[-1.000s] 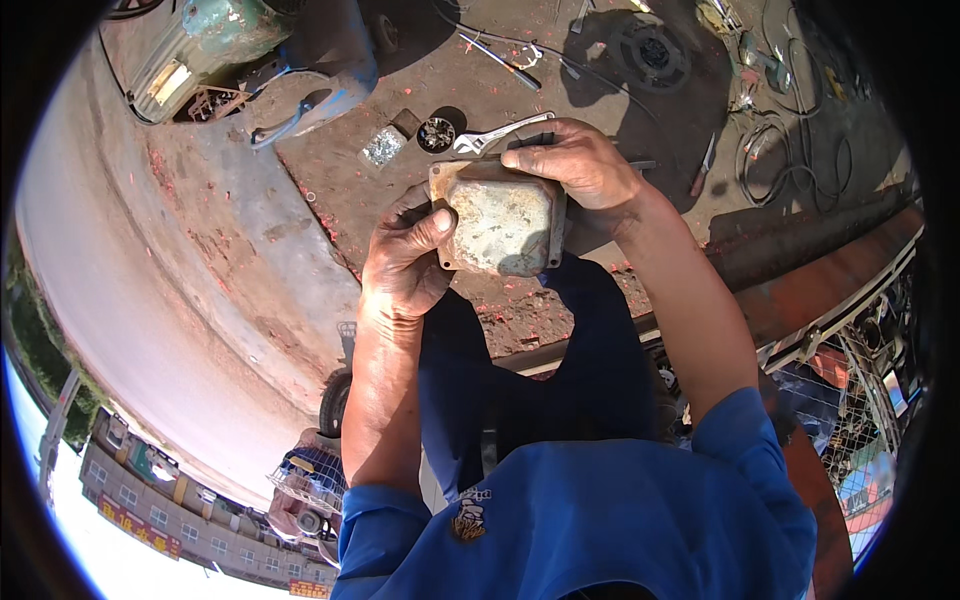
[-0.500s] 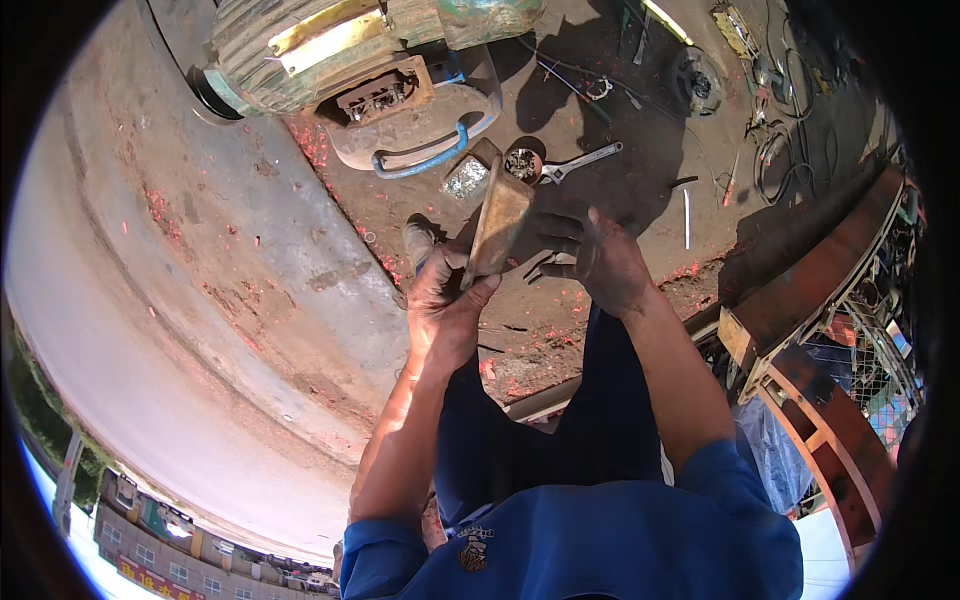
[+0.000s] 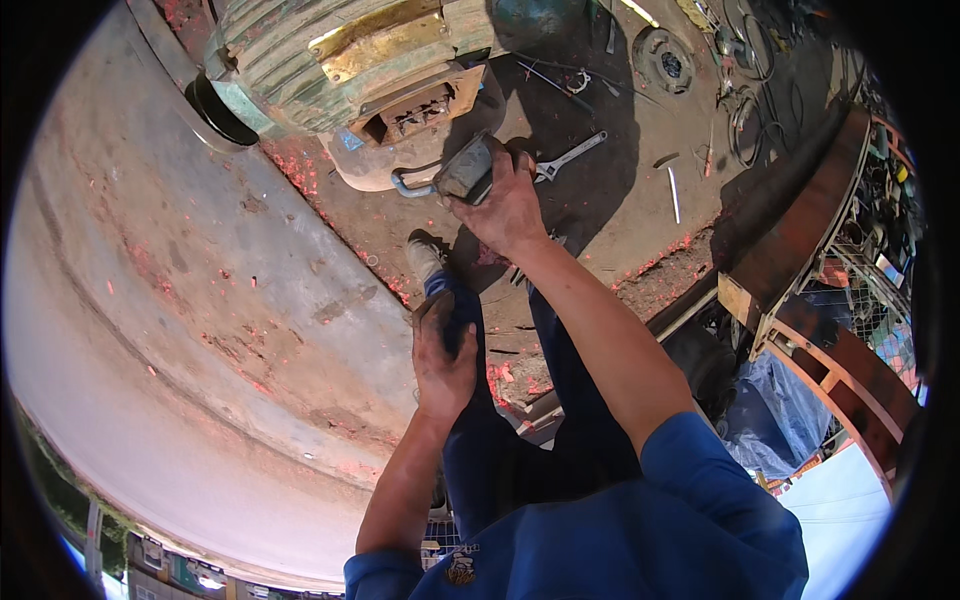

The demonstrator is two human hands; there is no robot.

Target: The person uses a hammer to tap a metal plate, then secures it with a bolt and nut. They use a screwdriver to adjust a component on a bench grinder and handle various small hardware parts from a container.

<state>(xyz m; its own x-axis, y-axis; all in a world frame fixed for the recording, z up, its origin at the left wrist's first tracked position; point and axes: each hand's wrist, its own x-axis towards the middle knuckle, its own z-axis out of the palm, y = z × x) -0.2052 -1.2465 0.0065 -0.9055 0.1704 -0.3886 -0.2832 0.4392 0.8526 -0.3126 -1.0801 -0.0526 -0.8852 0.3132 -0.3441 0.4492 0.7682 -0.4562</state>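
Observation:
My right hand (image 3: pixel 507 205) grips a dirty metal box cover (image 3: pixel 465 172), holding it out over the ground just in front of a large green ribbed electric motor (image 3: pixel 285 65). On the motor's near side, the terminal box (image 3: pixel 425 112) stands uncovered, with its connections showing inside. My left hand (image 3: pixel 443 365) hovers by my left knee, thumb apart from the fingers and nothing in it. Beyond the right hand's fingers lies an adjustable wrench (image 3: pixel 575 156). A curved blue-grey handle (image 3: pixel 410 184) shows beside the cover, which hides part of what lies under it.
A round metal part (image 3: pixel 664 62) sits on the ground at far right, near loops of cable (image 3: pixel 748 125). A thin white rod (image 3: pixel 674 195) lies closer in. Rusty steel framing (image 3: pixel 800 210) rises on the right. A concrete strip (image 3: pixel 300 230) runs along the left.
The cover has passed from my left hand to my right, which has carried it forward toward the motor. My left hand has drawn back to my knee. The view has shifted.

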